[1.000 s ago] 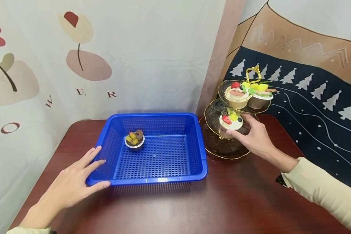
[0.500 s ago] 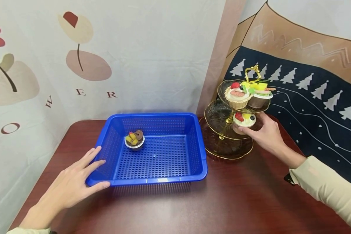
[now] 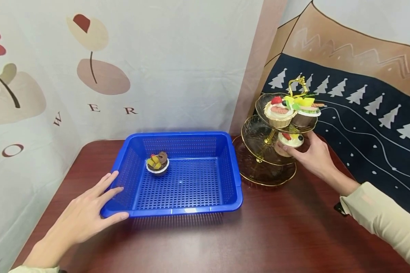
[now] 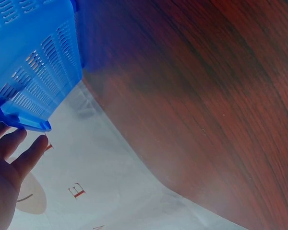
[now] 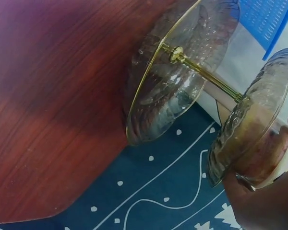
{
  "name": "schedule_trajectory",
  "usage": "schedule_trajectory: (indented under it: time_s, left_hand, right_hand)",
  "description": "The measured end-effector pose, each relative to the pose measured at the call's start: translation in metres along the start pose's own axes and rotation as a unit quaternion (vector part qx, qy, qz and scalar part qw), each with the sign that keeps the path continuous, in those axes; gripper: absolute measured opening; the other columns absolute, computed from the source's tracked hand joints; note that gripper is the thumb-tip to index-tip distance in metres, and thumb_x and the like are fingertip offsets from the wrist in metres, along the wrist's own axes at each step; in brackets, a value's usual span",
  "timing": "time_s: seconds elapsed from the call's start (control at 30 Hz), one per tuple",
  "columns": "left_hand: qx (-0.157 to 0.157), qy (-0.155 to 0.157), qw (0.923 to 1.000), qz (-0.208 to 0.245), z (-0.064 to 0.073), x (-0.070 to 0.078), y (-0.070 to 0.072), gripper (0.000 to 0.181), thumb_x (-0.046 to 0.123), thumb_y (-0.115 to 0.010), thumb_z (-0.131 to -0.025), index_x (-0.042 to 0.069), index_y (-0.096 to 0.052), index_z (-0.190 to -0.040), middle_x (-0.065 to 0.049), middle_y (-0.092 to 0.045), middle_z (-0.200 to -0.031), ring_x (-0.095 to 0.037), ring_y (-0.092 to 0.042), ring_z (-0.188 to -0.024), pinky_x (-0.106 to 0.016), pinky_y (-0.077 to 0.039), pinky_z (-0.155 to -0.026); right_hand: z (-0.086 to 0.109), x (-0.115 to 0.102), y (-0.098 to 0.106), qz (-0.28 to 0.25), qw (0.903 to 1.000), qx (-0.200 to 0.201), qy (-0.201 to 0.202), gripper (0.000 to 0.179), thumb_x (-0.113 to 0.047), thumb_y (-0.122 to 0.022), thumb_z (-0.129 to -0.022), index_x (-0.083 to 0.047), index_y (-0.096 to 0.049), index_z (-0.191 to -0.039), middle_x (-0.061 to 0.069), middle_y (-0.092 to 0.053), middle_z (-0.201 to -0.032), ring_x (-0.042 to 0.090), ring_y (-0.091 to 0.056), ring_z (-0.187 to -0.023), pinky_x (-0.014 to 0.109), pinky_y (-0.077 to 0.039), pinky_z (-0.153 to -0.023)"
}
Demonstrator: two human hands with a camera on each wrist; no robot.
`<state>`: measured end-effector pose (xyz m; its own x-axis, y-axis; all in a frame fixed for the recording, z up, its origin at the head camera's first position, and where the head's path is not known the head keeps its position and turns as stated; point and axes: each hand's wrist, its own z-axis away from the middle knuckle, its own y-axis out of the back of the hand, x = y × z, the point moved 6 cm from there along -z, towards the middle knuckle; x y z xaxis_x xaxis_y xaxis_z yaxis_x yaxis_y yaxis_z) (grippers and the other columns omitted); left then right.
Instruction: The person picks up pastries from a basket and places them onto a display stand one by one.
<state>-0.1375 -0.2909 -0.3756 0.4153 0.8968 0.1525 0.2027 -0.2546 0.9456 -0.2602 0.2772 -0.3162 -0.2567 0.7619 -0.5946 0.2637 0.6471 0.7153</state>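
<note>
My right hand (image 3: 314, 155) grips a cupcake (image 3: 291, 141) topped with white cream, strawberry and dark berry. It is at the right side of the middle plate (image 3: 256, 138) of a three-tier stand with gold rims, partly under the top plate. In the right wrist view the cupcake (image 5: 271, 160) is right at that plate, with fingers around it. My left hand (image 3: 83, 212) rests with spread fingers on the left rim of a blue plastic basket (image 3: 205, 208). Inside the basket, towards the left, sits a chocolate cupcake (image 3: 158, 163) with yellow fruit.
On the top plate stand a cream tart (image 3: 279, 113) with a raspberry and a dark-cup cupcake (image 3: 305, 115) with yellow fruit. A gold handle (image 3: 298, 85) rises above them. The bottom plate (image 3: 266, 174) rests on the reddish wooden table (image 3: 259, 235), near printed cloth walls.
My right hand has shifted right with the cream cupcake, from in front of the stand's post to the right side of the middle plate. The left hand and basket have stayed put.
</note>
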Motion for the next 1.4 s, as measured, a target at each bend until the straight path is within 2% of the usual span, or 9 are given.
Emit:
schedule_trajectory:
  time_s: [0.17, 0.27, 0.43, 0.57, 0.87, 1.1, 1.27, 1.33, 1.4]
  left_hand:
    - [0.000, -0.001, 1.0000, 0.000, 0.000, 0.000, 0.000, 0.071, 0.060, -0.076, -0.078, 0.007, -0.068, -0.125, -0.008, -0.036, -0.158, -0.028, -0.030, -0.147, -0.062, -0.049, -0.082]
    - [-0.001, -0.002, 1.0000, 0.000, 0.000, 0.001, 0.001, 0.070, 0.059, -0.075, -0.078, 0.007, -0.068, -0.125, -0.008, -0.036, -0.159, -0.027, -0.030, -0.147, -0.062, -0.049, -0.082]
    - [-0.001, -0.002, 1.0000, -0.001, 0.000, 0.001, 0.001, 0.071, 0.059, -0.076, -0.078, 0.007, -0.068, -0.125, -0.008, -0.036, -0.159, -0.026, -0.029, -0.148, -0.062, -0.049, -0.082]
    - [0.001, -0.002, 1.0000, -0.002, -0.001, 0.001, 0.002, 0.071, 0.060, -0.076, -0.078, 0.007, -0.068, -0.125, -0.009, -0.037, -0.158, -0.027, -0.030, -0.147, -0.062, -0.049, -0.083]
    - [0.000, -0.001, 1.0000, -0.003, -0.001, 0.001, 0.002, 0.071, 0.060, -0.075, -0.079, 0.007, -0.068, -0.125, -0.009, -0.037, -0.158, -0.028, -0.030, -0.147, -0.061, -0.050, -0.083]
    - [-0.005, 0.005, 1.0000, -0.004, 0.001, 0.000, 0.000, 0.071, 0.061, -0.074, -0.079, 0.007, -0.068, -0.126, -0.009, -0.036, -0.158, -0.030, -0.031, -0.146, -0.062, -0.050, -0.083]
    - [-0.005, 0.006, 0.9999, -0.007, 0.000, 0.000, -0.001, 0.071, 0.061, -0.074, -0.079, 0.007, -0.068, -0.125, -0.009, -0.037, -0.158, -0.028, -0.030, -0.147, -0.061, -0.050, -0.083]
    - [-0.006, 0.007, 0.9999, -0.008, 0.000, 0.000, 0.000, 0.071, 0.061, -0.074, -0.079, 0.007, -0.068, -0.125, -0.009, -0.037, -0.158, -0.029, -0.031, -0.146, -0.062, -0.050, -0.082]
    - [-0.008, 0.007, 0.9999, -0.009, -0.001, 0.000, 0.000, 0.072, 0.061, -0.074, -0.079, 0.007, -0.068, -0.126, -0.009, -0.037, -0.158, -0.030, -0.031, -0.146, -0.062, -0.050, -0.082]
  right_hand:
    - [0.001, -0.007, 0.001, 0.010, 0.9990, 0.015, 0.041, 0.074, -0.028, -0.083, -0.081, -0.006, -0.047, -0.142, 0.021, -0.054, -0.136, 0.039, -0.050, -0.123, 0.059, -0.039, -0.097]
    - [0.005, -0.016, 0.002, 0.032, 0.9952, 0.037, 0.085, 0.073, -0.025, -0.084, -0.080, -0.007, -0.050, -0.141, 0.019, -0.054, -0.136, 0.039, -0.050, -0.122, 0.060, -0.038, -0.096]
    - [0.015, -0.034, -0.001, 0.084, 0.9753, 0.080, 0.188, 0.061, -0.023, -0.083, -0.075, -0.001, -0.062, -0.127, 0.022, -0.060, -0.127, 0.043, -0.048, -0.121, 0.059, -0.034, -0.100]
    - [0.021, -0.048, -0.011, 0.098, 0.9646, 0.087, 0.229, 0.062, -0.026, -0.082, -0.073, 0.001, -0.064, -0.126, 0.023, -0.063, -0.126, 0.042, -0.049, -0.124, 0.053, -0.032, -0.109]
    - [0.021, -0.091, -0.046, 0.051, 0.9707, 0.064, 0.226, 0.074, -0.034, -0.083, -0.075, -0.007, -0.057, -0.139, 0.015, -0.058, -0.139, 0.033, -0.051, -0.130, 0.050, -0.036, -0.109]
    - [0.005, -0.135, -0.080, -0.040, 0.9763, -0.003, 0.213, 0.081, -0.034, -0.084, -0.079, -0.012, -0.048, -0.148, 0.011, -0.051, -0.148, 0.027, -0.049, -0.135, 0.050, -0.039, -0.108]
    - [-0.012, -0.159, -0.100, -0.116, 0.9772, -0.066, 0.165, 0.081, -0.035, -0.082, -0.082, -0.017, -0.043, -0.151, 0.007, -0.054, -0.145, 0.022, -0.057, -0.123, 0.045, -0.048, -0.097]
    - [-0.017, -0.167, -0.106, -0.151, 0.9750, -0.085, 0.138, 0.080, -0.033, -0.081, -0.083, -0.018, -0.043, -0.152, 0.005, -0.054, -0.145, 0.021, -0.057, -0.123, 0.043, -0.049, -0.097]
    - [-0.021, -0.173, -0.113, -0.180, 0.9713, -0.099, 0.120, 0.079, -0.031, -0.081, -0.084, -0.017, -0.043, -0.151, 0.004, -0.050, -0.149, 0.022, -0.052, -0.132, 0.043, -0.045, -0.103]
